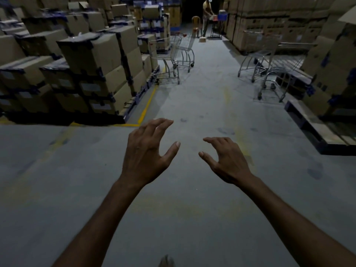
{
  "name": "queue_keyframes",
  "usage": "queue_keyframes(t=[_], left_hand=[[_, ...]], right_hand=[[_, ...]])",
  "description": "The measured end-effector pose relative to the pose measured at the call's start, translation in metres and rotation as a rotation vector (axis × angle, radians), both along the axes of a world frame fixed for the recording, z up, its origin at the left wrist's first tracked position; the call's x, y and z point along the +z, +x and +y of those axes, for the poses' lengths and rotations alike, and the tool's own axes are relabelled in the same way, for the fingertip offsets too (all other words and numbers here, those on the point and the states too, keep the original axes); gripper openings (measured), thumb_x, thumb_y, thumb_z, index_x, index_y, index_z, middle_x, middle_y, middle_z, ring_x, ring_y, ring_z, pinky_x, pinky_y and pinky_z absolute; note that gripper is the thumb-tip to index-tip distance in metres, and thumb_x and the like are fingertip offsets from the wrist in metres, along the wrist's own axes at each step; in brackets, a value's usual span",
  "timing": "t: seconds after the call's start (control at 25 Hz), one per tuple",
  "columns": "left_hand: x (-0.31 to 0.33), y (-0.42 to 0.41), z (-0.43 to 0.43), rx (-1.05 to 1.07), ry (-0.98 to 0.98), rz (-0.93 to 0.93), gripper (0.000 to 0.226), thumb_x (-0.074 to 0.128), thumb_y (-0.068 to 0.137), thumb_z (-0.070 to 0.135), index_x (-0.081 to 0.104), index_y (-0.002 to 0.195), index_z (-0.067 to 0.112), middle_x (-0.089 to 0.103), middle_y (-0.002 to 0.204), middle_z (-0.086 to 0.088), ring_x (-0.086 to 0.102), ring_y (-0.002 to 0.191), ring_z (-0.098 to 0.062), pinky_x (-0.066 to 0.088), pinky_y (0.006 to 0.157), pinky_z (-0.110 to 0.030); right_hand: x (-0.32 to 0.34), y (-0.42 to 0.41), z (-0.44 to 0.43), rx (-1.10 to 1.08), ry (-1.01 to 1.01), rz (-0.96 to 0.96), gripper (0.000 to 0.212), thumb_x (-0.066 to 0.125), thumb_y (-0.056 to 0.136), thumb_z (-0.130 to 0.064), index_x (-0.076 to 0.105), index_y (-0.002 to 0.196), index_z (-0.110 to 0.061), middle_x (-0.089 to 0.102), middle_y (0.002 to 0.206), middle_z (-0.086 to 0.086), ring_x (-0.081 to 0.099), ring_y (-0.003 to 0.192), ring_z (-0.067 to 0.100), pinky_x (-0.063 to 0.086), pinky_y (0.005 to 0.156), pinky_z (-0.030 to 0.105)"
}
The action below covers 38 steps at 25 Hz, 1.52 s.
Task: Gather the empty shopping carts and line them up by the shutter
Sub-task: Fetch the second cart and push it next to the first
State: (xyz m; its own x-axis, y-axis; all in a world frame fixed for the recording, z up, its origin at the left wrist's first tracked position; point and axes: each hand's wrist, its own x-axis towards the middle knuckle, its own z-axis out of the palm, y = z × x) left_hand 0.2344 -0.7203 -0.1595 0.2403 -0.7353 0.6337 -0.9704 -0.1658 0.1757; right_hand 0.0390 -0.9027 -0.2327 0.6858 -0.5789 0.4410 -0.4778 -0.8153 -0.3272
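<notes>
Warehouse aisle is stretching ahead of me, carts waiting on both sides.

I am counting four empty shopping carts: two on the left point(174, 54) beside the stacked cardboard boxes point(92, 60), two on the right point(269, 64) near a low pallet point(316, 130), all well apart from me. No shutter is showing. Being wire on castors, they should be rolling lightly but rattling and drifting, so I am judging the rear handle bar the place to grip. My left hand point(148, 151) and right hand point(225, 160) are hovering spread, fingers curled, holding nothing. Another person point(207, 14) is working far down the aisle.
</notes>
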Motion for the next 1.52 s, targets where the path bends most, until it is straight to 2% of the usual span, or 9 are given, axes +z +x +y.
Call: queue_keyframes(t=[0.16,0.28,0.48,0.68,0.84,1.0,1.16,1.32,1.52], left_hand=[[-0.017,0.071,-0.092,0.002,0.005,-0.029,0.055,0.055,0.096,0.055,0.053,0.142,0.026,0.056,0.140,0.004,0.049,0.132,-0.018,0.037,0.101,-0.037],[-0.026,0.129,-0.171,-0.034,0.029,0.032,0.053,0.056,0.097,0.057,0.053,0.142,0.028,0.058,0.137,0.003,0.054,0.122,-0.020,0.041,0.094,-0.037],[-0.020,0.213,-0.302,-0.124,0.064,0.090,0.059,0.054,0.098,0.059,0.045,0.148,0.031,0.062,0.134,0.005,0.060,0.117,-0.018,0.049,0.090,-0.039],[-0.031,0.271,-0.436,-0.205,0.126,0.048,0.067,0.055,0.096,0.057,0.036,0.155,0.032,0.058,0.142,0.004,0.056,0.124,-0.019,0.046,0.095,-0.040],[-0.047,0.303,-0.557,-0.252,0.158,0.111,0.067,0.062,0.095,0.053,0.034,0.154,0.036,0.053,0.144,0.009,0.060,0.118,-0.016,0.055,0.081,-0.038],[-0.046,0.326,-0.677,-0.248,0.151,0.174,0.057,0.061,0.094,0.057,0.042,0.145,0.041,0.061,0.127,0.019,0.065,0.102,-0.004,0.057,0.070,-0.033],[-0.021,0.347,-0.784,-0.202,0.114,0.151,0.048,0.055,0.095,0.063,0.051,0.137,0.040,0.066,0.116,0.019,0.064,0.099,-0.002,0.054,0.072,-0.031],[0.005,0.384,-0.867,-0.147,0.060,0.001,0.047,0.053,0.098,0.061,0.059,0.132,0.029,0.066,0.121,0.009,0.061,0.108,-0.014,0.049,0.078,-0.033],[0.006,0.448,-0.966,-0.142,0.068,-0.150,0.054,0.051,0.099,0.059,0.058,0.138,0.022,0.061,0.135,0.001,0.054,0.126,-0.022,0.044,0.094,-0.038]], right_hand=[[-0.004,0.068,-0.085,-0.014,-0.059,0.029,0.049,0.046,0.098,-0.066,0.067,0.120,-0.028,0.067,0.123,-0.008,0.054,0.117,0.016,0.045,0.093,0.039],[0.004,0.118,-0.149,-0.041,-0.097,0.011,0.048,0.046,0.099,-0.065,0.071,0.113,-0.026,0.070,0.117,-0.008,0.057,0.112,0.016,0.045,0.092,0.038],[0.040,0.189,-0.249,-0.049,-0.162,0.001,0.053,0.045,0.100,-0.066,0.062,0.131,-0.026,0.073,0.110,-0.008,0.065,0.102,0.016,0.040,0.092,0.033],[0.055,0.233,-0.351,-0.052,-0.295,0.035,0.061,0.051,0.098,-0.065,0.056,0.140,-0.022,0.068,0.125,0.000,0.060,0.106,0.020,0.042,0.098,0.040],[0.048,0.256,-0.457,-0.037,-0.275,-0.016,0.062,0.054,0.097,-0.066,0.058,0.139,-0.021,0.068,0.127,-0.001,0.060,0.108,0.017,0.042,0.098,0.039],[0.042,0.279,-0.584,-0.033,-0.198,-0.051,0.054,0.050,0.099,-0.066,0.064,0.129,-0.023,0.070,0.117,-0.007,0.061,0.104,0.013,0.041,0.096,0.037],[0.043,0.314,-0.711,0.014,-0.124,-0.063,0.052,0.043,0.101,-0.065,0.065,0.127,-0.026,0.070,0.114,-0.011,0.061,0.104,0.010,0.041,0.096,0.036],[0.036,0.367,-0.820,0.036,-0.033,-0.057,0.050,0.041,0.102,-0.065,0.065,0.127,-0.028,0.071,0.112,-0.012,0.063,0.104,0.010,0.038,0.094,0.031],[0.013,0.450,-0.941,0.041,-0.020,-0.012,0.051,0.042,0.101,-0.067,0.062,0.130,-0.030,0.070,0.113,-0.012,0.063,0.106,0.011,0.040,0.095,0.034]])
